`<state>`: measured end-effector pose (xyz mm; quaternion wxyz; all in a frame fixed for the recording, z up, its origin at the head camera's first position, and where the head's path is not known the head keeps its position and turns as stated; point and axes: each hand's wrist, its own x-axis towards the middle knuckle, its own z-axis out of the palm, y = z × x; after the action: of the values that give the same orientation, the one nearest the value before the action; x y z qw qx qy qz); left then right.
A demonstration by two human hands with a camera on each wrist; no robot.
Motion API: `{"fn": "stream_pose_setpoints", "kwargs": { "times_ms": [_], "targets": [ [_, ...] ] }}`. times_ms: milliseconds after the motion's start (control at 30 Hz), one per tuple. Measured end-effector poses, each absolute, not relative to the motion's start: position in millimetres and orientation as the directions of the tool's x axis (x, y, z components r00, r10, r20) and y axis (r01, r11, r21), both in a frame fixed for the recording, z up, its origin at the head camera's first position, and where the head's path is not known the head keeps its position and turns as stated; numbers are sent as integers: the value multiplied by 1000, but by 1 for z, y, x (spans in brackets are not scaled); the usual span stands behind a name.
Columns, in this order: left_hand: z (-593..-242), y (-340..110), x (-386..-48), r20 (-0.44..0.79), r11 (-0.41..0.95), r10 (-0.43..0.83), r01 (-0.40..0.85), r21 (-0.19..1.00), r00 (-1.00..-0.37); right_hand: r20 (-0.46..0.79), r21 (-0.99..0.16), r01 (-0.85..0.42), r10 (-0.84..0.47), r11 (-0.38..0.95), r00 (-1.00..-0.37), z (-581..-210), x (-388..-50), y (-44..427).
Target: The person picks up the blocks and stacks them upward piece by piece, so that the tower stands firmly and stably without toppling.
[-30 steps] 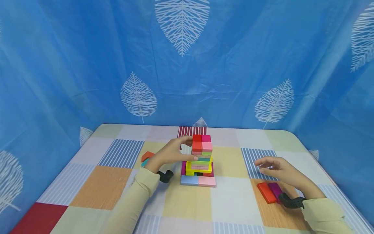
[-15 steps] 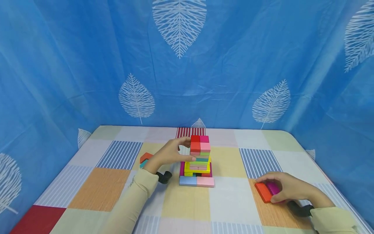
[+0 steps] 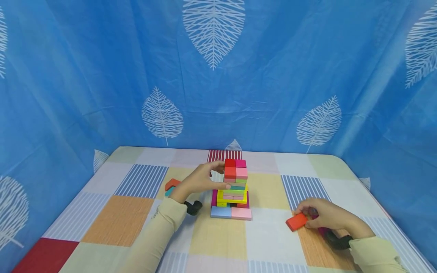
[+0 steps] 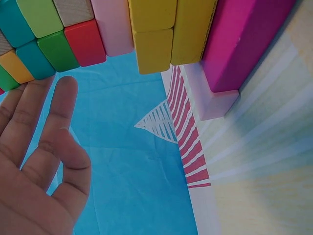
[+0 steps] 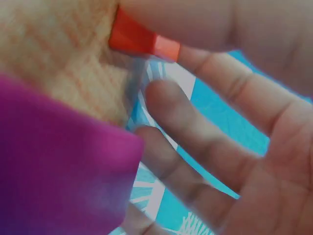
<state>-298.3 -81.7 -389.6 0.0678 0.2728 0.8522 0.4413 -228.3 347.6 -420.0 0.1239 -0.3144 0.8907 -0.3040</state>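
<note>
A tower of coloured wooden blocks (image 3: 241,173) stands upright mid-table. My left hand (image 3: 201,178) holds it from the left, thumb at the near side; in the left wrist view its fingertips touch the far side of the upper blocks (image 4: 58,51). That view does not show the left thumb. To the right, my right hand (image 3: 329,217) pinches a red-orange block (image 3: 296,222) by one end, low over the table. A purple block (image 5: 63,161) lies beneath that hand, mostly hidden in the head view. The right wrist view is blurred.
Orange and teal blocks (image 3: 172,184) lie behind my left wrist. A blue block (image 3: 220,212) and a pink block (image 3: 241,214) sit at the tower's near foot. A patchwork cloth covers the table (image 3: 218,239); a blue leaf-patterned curtain (image 3: 259,76) hangs around it.
My right hand has come down onto the two loose blocks, taken the red-orange one and turned it, shifting it left away from the purple block. The left hand keeps its place on the tower.
</note>
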Motion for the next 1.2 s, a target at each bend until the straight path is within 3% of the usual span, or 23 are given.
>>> {"fn": "stream_pose_setpoints", "kwargs": {
  "times_ms": [200,433,533,733,1200],
  "targets": [
    [-390,-82,-297,124,463,523,403,790,-843,122,-522,-514,-537,680,-835,-412,-233,331],
    [-391,-83,-296,124,463,521,402,790,-845,461,-629,-565,-329,534,-824,-398,-248,292],
    [-392,-82,-296,129,457,523,404,792,-843,533,-690,-578,-234,435,-813,-392,-257,271],
    [-393,-83,-296,131,458,519,404,792,-845,472,-780,-503,-179,372,-863,-376,-273,230],
    [-393,-82,-299,129,453,529,408,793,-839,329,-855,-414,-290,312,-899,-366,-296,185]
  ]
}}
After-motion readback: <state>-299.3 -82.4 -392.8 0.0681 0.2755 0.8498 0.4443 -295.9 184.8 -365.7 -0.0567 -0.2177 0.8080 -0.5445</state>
